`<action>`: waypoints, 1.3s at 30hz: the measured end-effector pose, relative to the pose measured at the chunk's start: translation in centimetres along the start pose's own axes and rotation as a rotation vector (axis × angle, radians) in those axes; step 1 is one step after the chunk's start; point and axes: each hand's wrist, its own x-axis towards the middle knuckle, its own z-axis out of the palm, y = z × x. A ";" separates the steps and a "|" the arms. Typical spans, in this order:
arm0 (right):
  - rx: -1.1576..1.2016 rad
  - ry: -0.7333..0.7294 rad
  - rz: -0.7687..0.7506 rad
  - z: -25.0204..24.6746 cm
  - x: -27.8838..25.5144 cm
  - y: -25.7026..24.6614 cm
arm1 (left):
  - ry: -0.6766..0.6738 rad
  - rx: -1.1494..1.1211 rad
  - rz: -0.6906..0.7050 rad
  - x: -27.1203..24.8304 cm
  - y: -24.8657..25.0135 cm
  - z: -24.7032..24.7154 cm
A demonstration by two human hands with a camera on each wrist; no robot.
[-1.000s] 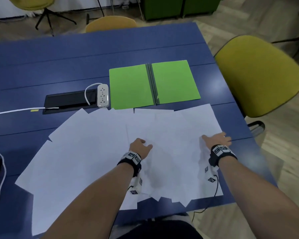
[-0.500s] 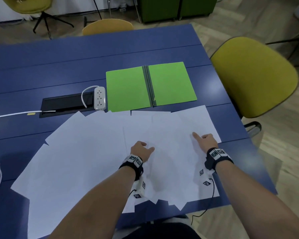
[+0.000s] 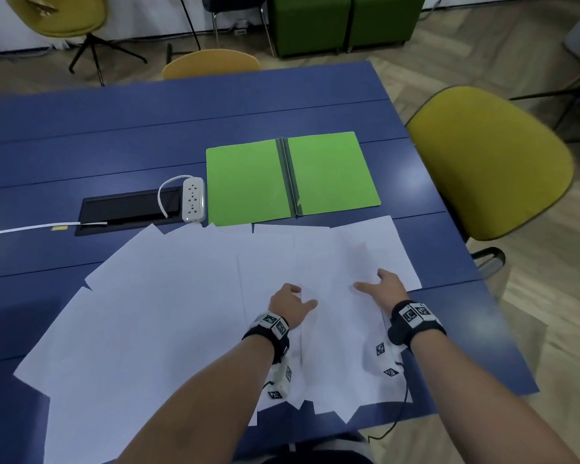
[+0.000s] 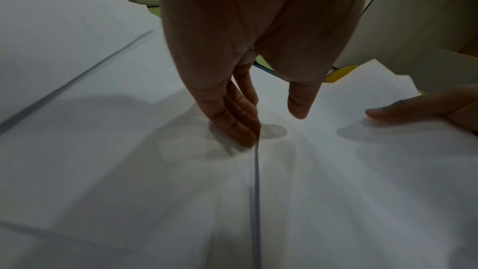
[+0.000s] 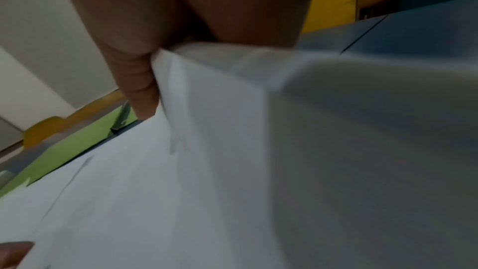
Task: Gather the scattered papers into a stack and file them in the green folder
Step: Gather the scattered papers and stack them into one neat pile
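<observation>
Several white sheets of paper (image 3: 168, 296) lie fanned and overlapping across the near half of the blue table (image 3: 181, 118). Beyond them the green folder (image 3: 248, 182) lies open and flat, with nothing in it. My left hand (image 3: 290, 301) presses straight fingers (image 4: 232, 126) down on a sheet beside a paper edge, thumb held apart. A short way to its right, my right hand (image 3: 380, 284) rests on the rightmost sheets with the thumb stretched left. In the right wrist view a sheet (image 5: 232, 130) buckles up against the thumb (image 5: 139, 89) and palm, hiding the fingers.
A white power strip (image 3: 193, 199) and its cable lie by a black cable recess (image 3: 124, 209), left of the folder. A yellow chair (image 3: 489, 162) stands close to the table's right edge. Some sheets overhang the near edge.
My right hand has slid left from the right edge of the papers towards my left hand, dragging the rightmost sheets along. The left hand has stayed about where it was.
</observation>
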 end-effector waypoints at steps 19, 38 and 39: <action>-0.031 0.182 -0.241 -2.5 -1.8 -4.0 | -0.082 0.008 0.079 -0.4 0.3 -1.7; 0.057 0.286 -0.363 -4.2 -1.8 -6.4 | -0.110 0.236 0.202 -1.1 -1.2 -1.6; 0.052 0.300 -0.358 -4.3 -1.6 -6.5 | -0.108 0.233 0.200 -1.1 -1.3 -1.6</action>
